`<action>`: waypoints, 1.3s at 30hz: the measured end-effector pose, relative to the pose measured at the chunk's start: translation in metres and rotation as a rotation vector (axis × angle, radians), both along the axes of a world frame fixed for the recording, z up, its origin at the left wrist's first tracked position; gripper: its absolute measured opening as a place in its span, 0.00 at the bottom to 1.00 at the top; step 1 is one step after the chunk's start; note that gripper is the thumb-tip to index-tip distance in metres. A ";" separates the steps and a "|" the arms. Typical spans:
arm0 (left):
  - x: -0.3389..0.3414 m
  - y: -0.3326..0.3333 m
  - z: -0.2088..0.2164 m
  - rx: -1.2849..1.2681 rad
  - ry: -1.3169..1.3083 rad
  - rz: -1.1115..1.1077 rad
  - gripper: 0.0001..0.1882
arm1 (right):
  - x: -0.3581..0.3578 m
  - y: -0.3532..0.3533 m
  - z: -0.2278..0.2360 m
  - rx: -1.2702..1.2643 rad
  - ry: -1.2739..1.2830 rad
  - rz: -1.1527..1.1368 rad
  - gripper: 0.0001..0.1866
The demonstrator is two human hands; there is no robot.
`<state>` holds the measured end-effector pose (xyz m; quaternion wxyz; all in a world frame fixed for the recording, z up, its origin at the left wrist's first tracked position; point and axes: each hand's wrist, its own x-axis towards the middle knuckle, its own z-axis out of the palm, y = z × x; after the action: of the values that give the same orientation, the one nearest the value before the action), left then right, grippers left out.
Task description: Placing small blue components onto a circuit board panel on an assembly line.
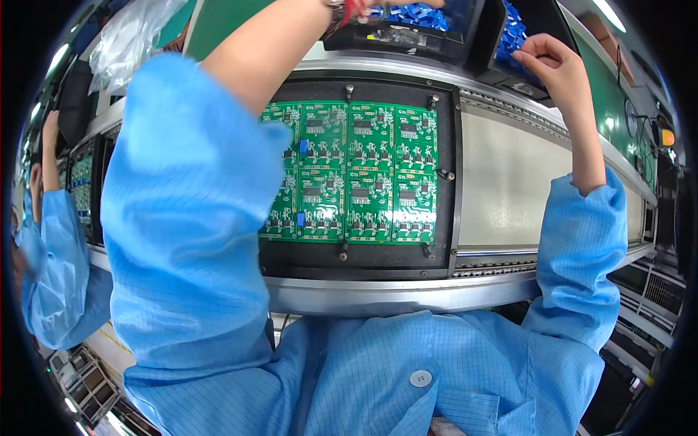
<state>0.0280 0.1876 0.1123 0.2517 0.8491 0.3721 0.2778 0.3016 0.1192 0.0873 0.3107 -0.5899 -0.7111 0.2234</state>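
My right hand [558, 67] is at the upper right, its thumb and forefinger pinched together at the edge of a black bin [502, 76] of small blue components [512, 33]. Whatever sits between those fingertips is too small to make out. My left hand [429, 3] reaches over another black bin [396, 36] holding similar blue parts; the top edge of the picture cuts it off, so its fingers are mostly hidden. Below lies a panel of green circuit boards [363, 174] in a black frame [349, 261]. Two blue components [303, 147] stand on it, and my left sleeve covers its left part.
The frame rests on a conveyor with a metal front rail [378, 296]. A pale surface [509, 182] lies to its right. At the far left a co-worker's blue sleeve [62, 269] shows beside another board panel [81, 185]. A clear plastic bag [134, 36] lies at the upper left.
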 end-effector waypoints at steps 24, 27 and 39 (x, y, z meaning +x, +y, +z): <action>-0.103 -0.137 -0.034 -0.913 -0.408 0.021 0.09 | -0.118 -0.093 -0.031 -0.230 0.343 0.511 0.07; -0.108 -0.141 -0.034 -0.871 -0.400 0.058 0.09 | -0.125 -0.095 -0.029 -0.170 0.222 0.533 0.10; -0.111 -0.160 -0.029 -0.678 -0.333 0.102 0.08 | -0.140 -0.102 -0.021 -0.282 0.201 0.448 0.14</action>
<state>-0.0829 0.0280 0.0830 0.5612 0.6413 0.4387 0.2852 0.1618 0.0170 0.0667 0.2374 -0.4303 -0.7513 0.4404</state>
